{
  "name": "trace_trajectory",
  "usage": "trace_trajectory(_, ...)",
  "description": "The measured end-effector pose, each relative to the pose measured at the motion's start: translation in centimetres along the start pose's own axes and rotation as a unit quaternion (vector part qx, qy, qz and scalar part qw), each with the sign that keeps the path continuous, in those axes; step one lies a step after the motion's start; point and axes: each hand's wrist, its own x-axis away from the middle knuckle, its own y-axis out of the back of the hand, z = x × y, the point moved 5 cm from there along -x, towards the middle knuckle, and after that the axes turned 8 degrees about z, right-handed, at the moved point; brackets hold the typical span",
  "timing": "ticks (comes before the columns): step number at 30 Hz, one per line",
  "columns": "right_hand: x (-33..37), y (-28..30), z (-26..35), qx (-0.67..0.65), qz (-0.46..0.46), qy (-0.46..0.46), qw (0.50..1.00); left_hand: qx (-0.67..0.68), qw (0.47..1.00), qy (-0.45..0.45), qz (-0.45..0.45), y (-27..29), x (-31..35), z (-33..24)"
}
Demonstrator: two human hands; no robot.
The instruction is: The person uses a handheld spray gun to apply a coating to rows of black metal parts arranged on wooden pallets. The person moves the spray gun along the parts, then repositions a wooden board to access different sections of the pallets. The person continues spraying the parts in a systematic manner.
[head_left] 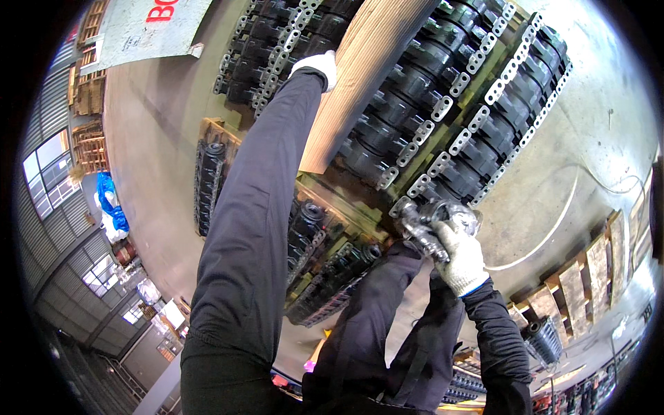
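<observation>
My left hand [318, 70], in a white glove, is closed at the left edge of a long brown ridged board [366, 79]; its fingertips are partly hidden. The board slants across black steel track chains [408, 90]. Lower right, my gloved right hand [459, 259] is wrapped round a shiny black metal part [423, 232] with rounded ends. That part is at the near end of another track chain [494, 128], and I cannot tell whether they are joined. Both chains have pale link plates with paired holes along their edges.
Short rolled track chains [304, 225] stand on wooden pallets just left of my legs. Wooden pallets [595, 266] lie at the right, and a pale hose [553, 235] curves over the concrete floor. A large white sheet [149, 31] is at the upper left.
</observation>
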Motion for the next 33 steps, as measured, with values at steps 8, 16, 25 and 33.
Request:
trace_trajectory(8,-0.1,1.7,-0.4,0.002,-0.068,-0.031,0.997,-0.005,1.000,0.005,-0.010,0.2,0.1,0.0)
trace_trajectory(16,0.1,-1.4,0.4,0.018,0.055,0.010,0.998,0.001,1.000,0.004,-0.011,-0.2,-0.2,0.1)
trace_trajectory(25,-1.1,4.6,-2.8,0.021,-0.193,-0.064,0.979,-0.009,1.000,0.002,-0.011,-0.5,-0.3,0.4)
trace_trajectory(33,0.1,-0.7,-1.4,0.012,-0.027,-0.005,1.000,-0.014,1.000,0.007,0.000,0.0,-0.1,-0.3)
